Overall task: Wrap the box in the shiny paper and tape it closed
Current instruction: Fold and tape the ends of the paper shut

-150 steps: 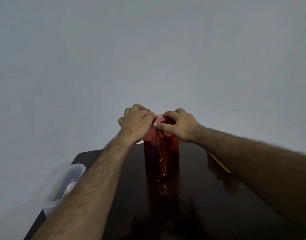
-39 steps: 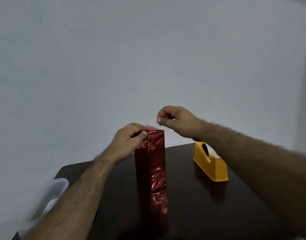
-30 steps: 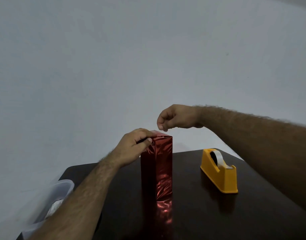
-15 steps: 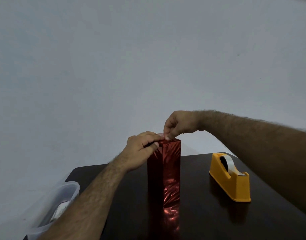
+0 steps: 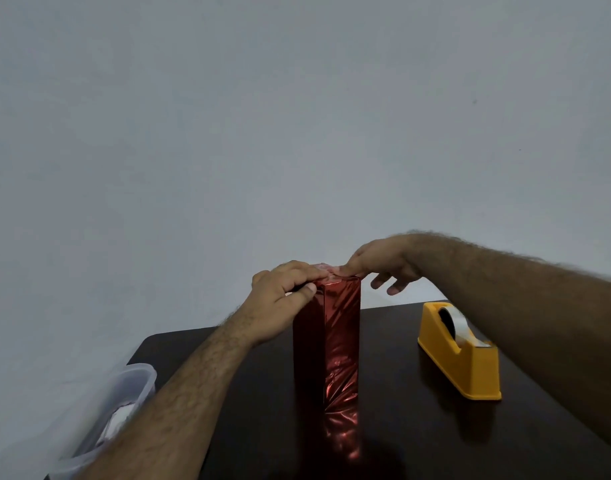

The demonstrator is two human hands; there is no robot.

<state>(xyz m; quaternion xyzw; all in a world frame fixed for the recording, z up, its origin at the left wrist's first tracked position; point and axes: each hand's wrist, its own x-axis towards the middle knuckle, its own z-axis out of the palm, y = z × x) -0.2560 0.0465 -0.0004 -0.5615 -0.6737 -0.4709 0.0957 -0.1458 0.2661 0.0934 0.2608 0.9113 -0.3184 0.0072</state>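
**Two hands at the top of a box wrapped in red foil**

A tall box (image 5: 326,341) covered in shiny red paper stands upright near the middle of a dark, glossy table (image 5: 418,441), its creased foil mirrored in the tabletop just in front of it. The person's left hand (image 5: 279,299) grips the box at its upper left corner: the fingers curl over the top edge while the thumb lies flat against the near face. The right hand (image 5: 383,263) reaches in from the other side with one fingertip pressed down on the top of the box, right beside the left fingers; its other fingers are spread loose and straight past the far right edge, holding nothing. A small pale patch shows under the two hands where they meet on top, too small to tell what it is.

To the right of the box, apart from it, sits a yellow tape dispenser (image 5: 466,362) with a roll of tape (image 5: 454,322) in its cradle, partly crossed by the right forearm. At the table's left edge, beyond the left forearm, is a clear plastic container (image 5: 130,382) with something pale inside. A plain grey wall (image 5: 297,116) fills the background.
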